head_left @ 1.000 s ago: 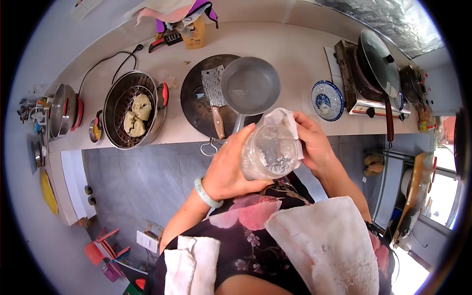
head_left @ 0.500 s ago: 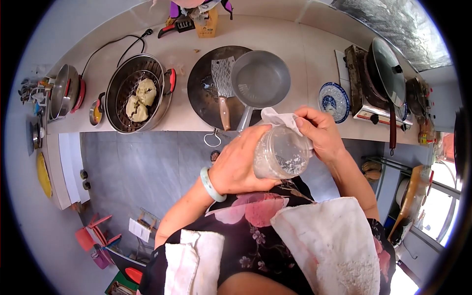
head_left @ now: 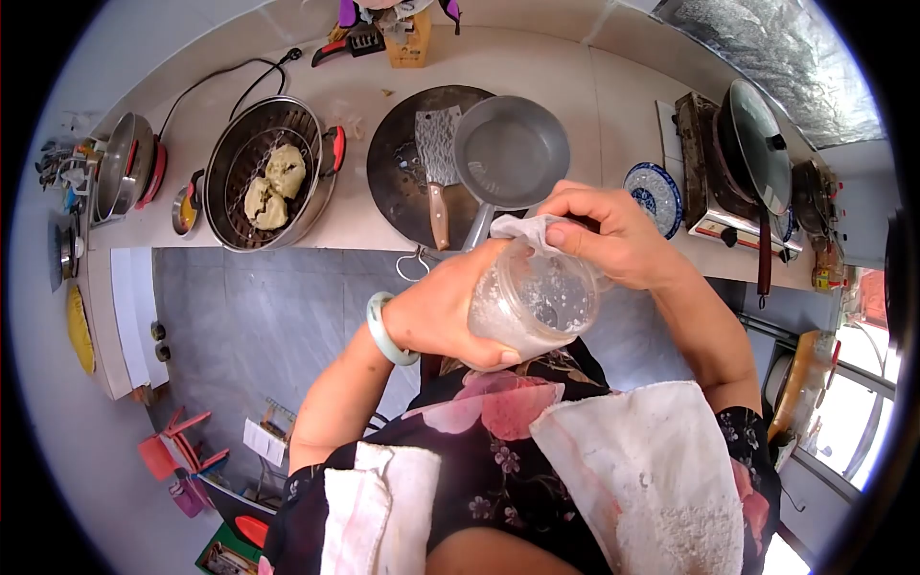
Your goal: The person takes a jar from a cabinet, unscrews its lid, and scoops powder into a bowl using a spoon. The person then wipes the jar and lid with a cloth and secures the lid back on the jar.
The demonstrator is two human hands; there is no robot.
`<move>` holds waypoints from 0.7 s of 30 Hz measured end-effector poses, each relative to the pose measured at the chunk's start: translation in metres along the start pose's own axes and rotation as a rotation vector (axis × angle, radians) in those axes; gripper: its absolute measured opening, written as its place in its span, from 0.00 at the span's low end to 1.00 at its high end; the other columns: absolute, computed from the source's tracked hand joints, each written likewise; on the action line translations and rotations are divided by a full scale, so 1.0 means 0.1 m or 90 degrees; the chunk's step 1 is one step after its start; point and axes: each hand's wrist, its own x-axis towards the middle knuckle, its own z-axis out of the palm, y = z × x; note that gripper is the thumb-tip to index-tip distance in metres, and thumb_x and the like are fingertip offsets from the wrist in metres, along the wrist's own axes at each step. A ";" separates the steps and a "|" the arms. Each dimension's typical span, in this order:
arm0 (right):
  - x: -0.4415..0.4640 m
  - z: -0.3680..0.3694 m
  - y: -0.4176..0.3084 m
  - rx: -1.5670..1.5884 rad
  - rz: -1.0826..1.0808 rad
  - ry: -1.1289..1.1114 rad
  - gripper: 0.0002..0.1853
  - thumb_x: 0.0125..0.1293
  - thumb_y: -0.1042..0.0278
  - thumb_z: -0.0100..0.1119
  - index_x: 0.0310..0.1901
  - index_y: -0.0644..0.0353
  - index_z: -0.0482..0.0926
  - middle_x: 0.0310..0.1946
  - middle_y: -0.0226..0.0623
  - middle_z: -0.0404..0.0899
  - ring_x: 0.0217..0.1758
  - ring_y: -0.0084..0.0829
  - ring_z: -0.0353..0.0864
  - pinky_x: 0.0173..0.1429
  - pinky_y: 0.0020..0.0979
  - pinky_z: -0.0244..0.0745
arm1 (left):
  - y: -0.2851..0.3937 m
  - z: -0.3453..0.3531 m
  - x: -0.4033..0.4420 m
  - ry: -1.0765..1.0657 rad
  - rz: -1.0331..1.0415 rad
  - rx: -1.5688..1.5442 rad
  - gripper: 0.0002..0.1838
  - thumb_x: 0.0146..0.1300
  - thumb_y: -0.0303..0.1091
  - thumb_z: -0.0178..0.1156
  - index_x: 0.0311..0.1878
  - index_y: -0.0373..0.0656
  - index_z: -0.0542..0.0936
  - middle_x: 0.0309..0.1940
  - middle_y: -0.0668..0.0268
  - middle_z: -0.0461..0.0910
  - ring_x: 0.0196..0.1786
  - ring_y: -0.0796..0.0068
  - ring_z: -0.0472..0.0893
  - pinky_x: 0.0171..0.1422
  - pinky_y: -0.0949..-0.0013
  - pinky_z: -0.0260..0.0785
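A clear jar (head_left: 546,302) with white residue inside is tilted, its round opening turned toward me. My left hand (head_left: 446,307) is wrapped round the jar's left side; a pale bangle circles that wrist. My right hand (head_left: 609,235) pinches a white cloth (head_left: 527,230) against the jar's upper rim. Just beyond the jar, a grey frying pan (head_left: 513,153) rests on a round dark board (head_left: 398,177). A cleaver (head_left: 438,172) with a wooden handle lies on the same board, left of the pan.
On the counter (head_left: 575,77) at left is a steamer pot (head_left: 220,172) holding pale dough pieces (head_left: 286,172). A blue-and-white dish (head_left: 655,196) sits left of the stove (head_left: 700,182), which bears a lidded pan (head_left: 757,144). White cloths (head_left: 642,470) lie over my lap.
My right hand and the cloth have moved left along the jar's rim, nearer the pan. My left hand and the jar have shifted slightly left since half a second ago.
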 end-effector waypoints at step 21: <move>0.04 -0.10 0.25 0.006 0.101 0.142 0.09 0.65 0.67 0.63 0.39 0.66 0.81 0.28 0.26 0.80 0.30 0.13 0.74 0.34 0.19 0.69 | -0.64 0.07 -0.12 0.136 0.041 -0.672 0.57 0.50 0.64 0.69 0.73 0.38 0.55 0.67 0.54 0.63 0.71 0.61 0.64 0.74 0.57 0.57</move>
